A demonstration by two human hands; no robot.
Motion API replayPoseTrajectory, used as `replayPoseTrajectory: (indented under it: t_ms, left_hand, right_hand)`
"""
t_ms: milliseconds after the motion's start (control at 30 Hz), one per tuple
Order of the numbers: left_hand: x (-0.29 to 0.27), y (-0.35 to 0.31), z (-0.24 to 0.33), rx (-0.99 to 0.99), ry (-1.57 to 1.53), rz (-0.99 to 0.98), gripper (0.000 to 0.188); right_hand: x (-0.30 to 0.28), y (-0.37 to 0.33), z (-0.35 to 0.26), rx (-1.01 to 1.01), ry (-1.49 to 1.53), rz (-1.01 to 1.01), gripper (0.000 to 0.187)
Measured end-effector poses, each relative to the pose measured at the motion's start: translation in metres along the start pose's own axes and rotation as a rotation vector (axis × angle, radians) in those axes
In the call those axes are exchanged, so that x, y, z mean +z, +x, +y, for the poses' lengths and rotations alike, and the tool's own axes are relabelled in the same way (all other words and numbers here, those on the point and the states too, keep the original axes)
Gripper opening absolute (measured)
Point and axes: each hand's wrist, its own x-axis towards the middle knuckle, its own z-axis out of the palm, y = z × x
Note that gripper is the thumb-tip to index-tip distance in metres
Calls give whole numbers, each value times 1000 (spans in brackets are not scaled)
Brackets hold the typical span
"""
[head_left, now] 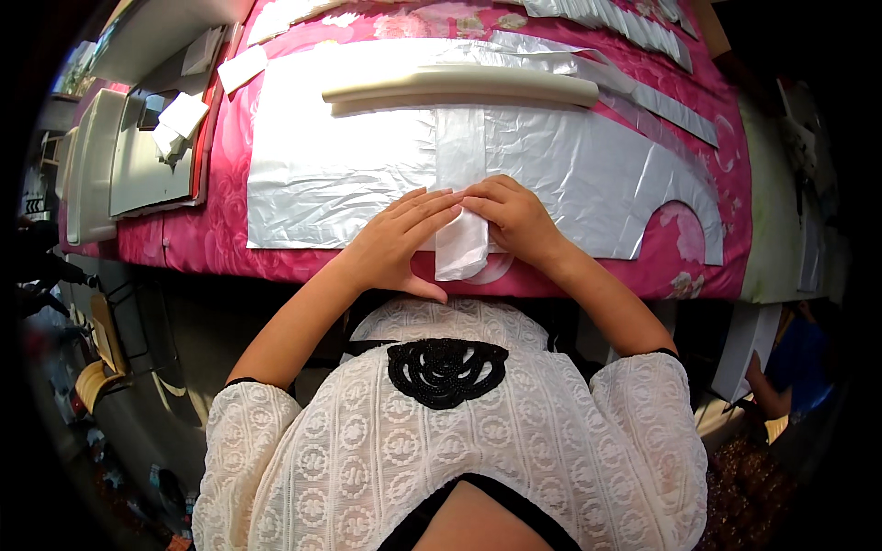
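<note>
A narrow translucent white plastic strip (459, 147) runs down over a large white plastic sheet (322, 193), toward the table's near edge. Its near end forms a folded white flap (462, 250) between my hands. My left hand (400, 237) lies with fingers stretched out and fingertips at the fold, its thumb spread away toward me. On the other side, my right hand (514, 219) has its fingers bent and pinched on the top of the fold. The fingertips of both hands meet there. Farther back, a cream-coloured tube (459, 85) lies crosswise over the sheet and strip.
A pink flowered cloth (207, 253) covers the table. At left stand a pale box (138, 174) with small white folded pieces (184, 115) and a white plastic bin (92, 165). Stacked white plastic bags (616, 23) lie at the back. Another person's arm (767, 390) shows at right.
</note>
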Motion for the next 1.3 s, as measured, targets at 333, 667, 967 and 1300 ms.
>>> replayPoseTrajectory:
  t_ms: [333,667,967,1300]
  left_hand:
    - [15,12,-18,-130,163,10,43]
    - [25,36,-17,-435,74,444,45]
    - [57,32,-13,-371,448,-22,74]
    - [48,38,-18,-350,435,49,64]
  right_hand:
    - [-8,-5,5,67,-56,0,28]
    - [-33,60,30,1073,537,-387,27]
    - [-21,52,40,1021,394,-298,24]
    - [-16,26,22,-77,-456,43,41]
